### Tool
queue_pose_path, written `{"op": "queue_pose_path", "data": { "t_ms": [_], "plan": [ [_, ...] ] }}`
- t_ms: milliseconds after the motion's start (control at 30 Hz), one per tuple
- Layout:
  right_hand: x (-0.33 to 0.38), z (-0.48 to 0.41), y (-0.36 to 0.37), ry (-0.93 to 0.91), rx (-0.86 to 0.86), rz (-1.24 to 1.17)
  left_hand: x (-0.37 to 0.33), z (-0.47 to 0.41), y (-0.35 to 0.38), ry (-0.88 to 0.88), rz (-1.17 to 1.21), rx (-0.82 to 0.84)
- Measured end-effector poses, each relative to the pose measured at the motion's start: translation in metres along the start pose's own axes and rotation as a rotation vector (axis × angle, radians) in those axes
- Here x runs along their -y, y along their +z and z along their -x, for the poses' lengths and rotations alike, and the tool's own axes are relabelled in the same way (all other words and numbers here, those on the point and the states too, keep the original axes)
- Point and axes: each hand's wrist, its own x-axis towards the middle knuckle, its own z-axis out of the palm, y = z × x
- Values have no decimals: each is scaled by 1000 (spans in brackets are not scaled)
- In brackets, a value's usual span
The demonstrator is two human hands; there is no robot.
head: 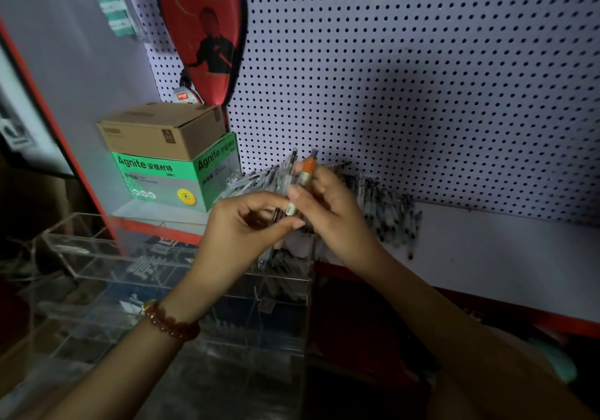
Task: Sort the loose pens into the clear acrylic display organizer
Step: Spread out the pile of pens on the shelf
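Hands: Your left hand [246,221] and right hand [328,212] were both curled round a small bunch of pens [292,166], which stood upright between them.
Where: The bunch hung just above the clear acrylic organizer [97,251], which sat below and to the left of your hands.
Handling: The pens looked light and stiff, with slick plastic barrels that would likely slide past one another in a bunch. A pinch at mid-barrel, one pen at a time, seemed the surest hold. Clips might have snagged on neighbouring pens.
Organizer: There was one. It looked rigid and probably brittle, and it was split into several compartments.
Count in hands: One orange-banded pen [306,173] was plain, with at least two clear ones beside it. Your fingers hid the rest.
Loose pens: One heap [389,212] lay on the shelf [503,251] just right of your right hand. A second fan [246,179] lay beyond your left hand. Both held too many to count.
Boxes: There were two, a cardboard box [156,131] stacked on a green box [156,176], beyond and to the left of your left hand.
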Motion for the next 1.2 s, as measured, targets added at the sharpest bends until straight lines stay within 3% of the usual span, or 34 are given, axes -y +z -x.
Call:
{"op": "queue_pose_path", "data": {
  "t_ms": [233, 633, 700, 800, 967, 1100, 1200],
  "plan": [
    [7, -7, -3, 274, 49, -179, 5, 1, -5, -40, -110, 59],
    [0, -11, 3, 468, 121, -156, 19, 8, -7, -107, -157, 99],
    [1, -13, 3, 403, 92, -99, 18, 8, -6, -96, -121, 103],
    [1, -13, 4, 140, -55, 119, 16, 4, -7, -128, -19, 60],
    [-3, -15, -8, -57, -212, 310, 23, -2, -20, -77, -137, -13],
    [-18, -13, -14, -29, -152, 548, 33, 1, -25, -95, -268, 28],
    [-25, -7, -7, 45, 29, 693, 44, 3, -24, -181, -331, 132]
  ]
}}
